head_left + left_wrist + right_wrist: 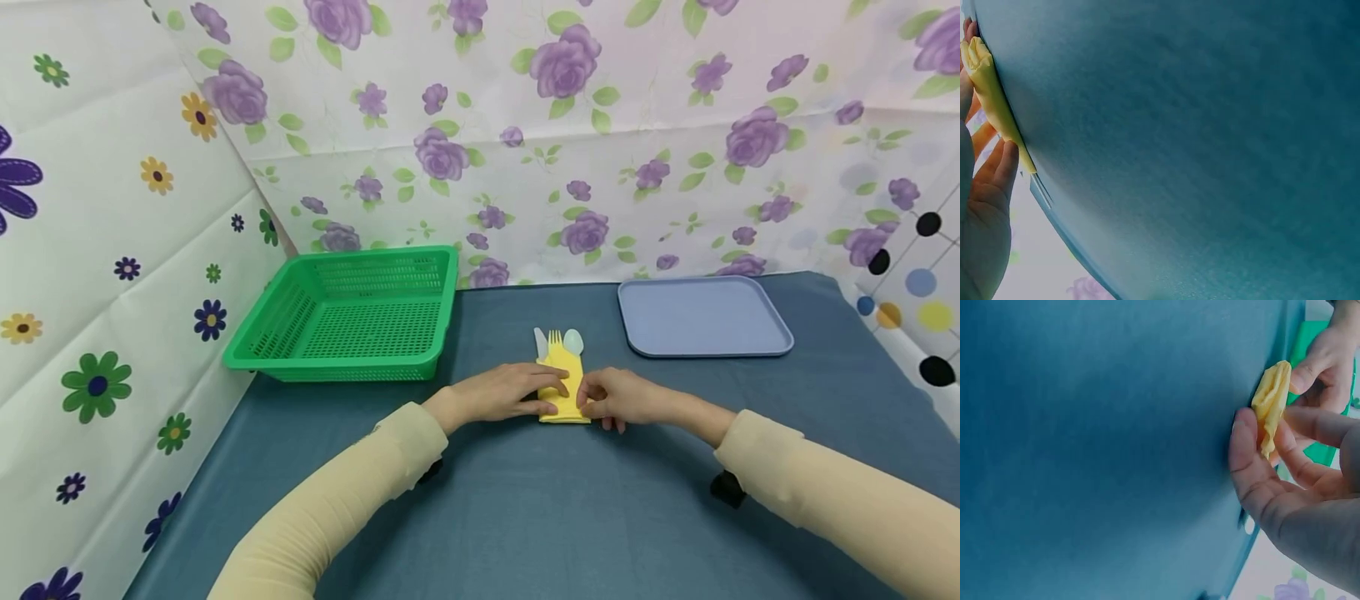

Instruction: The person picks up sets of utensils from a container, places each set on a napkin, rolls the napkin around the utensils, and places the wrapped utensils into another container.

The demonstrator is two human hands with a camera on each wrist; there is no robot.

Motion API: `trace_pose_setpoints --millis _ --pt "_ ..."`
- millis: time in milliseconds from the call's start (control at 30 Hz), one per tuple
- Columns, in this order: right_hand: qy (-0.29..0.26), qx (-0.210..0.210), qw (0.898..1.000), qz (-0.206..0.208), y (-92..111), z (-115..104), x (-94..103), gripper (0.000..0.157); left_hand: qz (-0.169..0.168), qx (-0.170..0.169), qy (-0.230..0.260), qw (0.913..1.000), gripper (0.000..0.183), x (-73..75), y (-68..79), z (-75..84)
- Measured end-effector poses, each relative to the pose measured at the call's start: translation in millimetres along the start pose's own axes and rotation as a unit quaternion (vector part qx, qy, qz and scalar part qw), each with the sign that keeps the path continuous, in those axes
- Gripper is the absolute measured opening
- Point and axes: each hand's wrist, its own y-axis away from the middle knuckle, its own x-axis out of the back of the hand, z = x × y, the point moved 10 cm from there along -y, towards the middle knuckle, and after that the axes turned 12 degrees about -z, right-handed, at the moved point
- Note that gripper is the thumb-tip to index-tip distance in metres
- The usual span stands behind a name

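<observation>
A folded yellow napkin [572,371] lies on the blue-covered table, its open end facing away. From that end stick out a whitish knife [541,342], a yellow fork [555,337] and a pale spoon [573,342], side by side; the napkin hides their lower parts. My left hand [501,393] rests on the napkin's left side, fingers extended across its top. At the right edge my right hand [624,396] pinches the napkin between thumb and fingers. In the right wrist view, the layered near end of the napkin [1272,394] shows between both hands.
A green perforated basket [438,362] stands at the back left. At the back right lies a blue-grey tray [705,317]. Flower-printed cloth [495,150] hangs behind the table, with more patterned cloth at both sides.
</observation>
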Motion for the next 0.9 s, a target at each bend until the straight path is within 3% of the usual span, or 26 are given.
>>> trace_pose_setpoints --millis 133,367,667,900 --pt "-0.019 0.0 1.0 0.003 -1.4 3.2 -1.0 0.01 0.002 0.001 -0.014 0.9999 0.044 0.5 0.6 0.3" --pt "-0.052 -0.037 0.998 0.0 -3.1 11.5 0.1 0.013 -0.001 -0.007 -0.028 0.9996 0.043 1.0 -1.0 3.6" --pt "-0.066 -0.077 0.994 0.037 1.4 17.8 2.4 0.048 -0.006 -0.023 -0.021 0.9995 0.041 -0.4 -2.4 8.2" --pt "-0.036 -0.076 0.995 0.059 3.3 11.3 3.1 0.059 -0.005 -0.018 -0.028 0.9994 0.041 -1.1 -1.9 8.2"
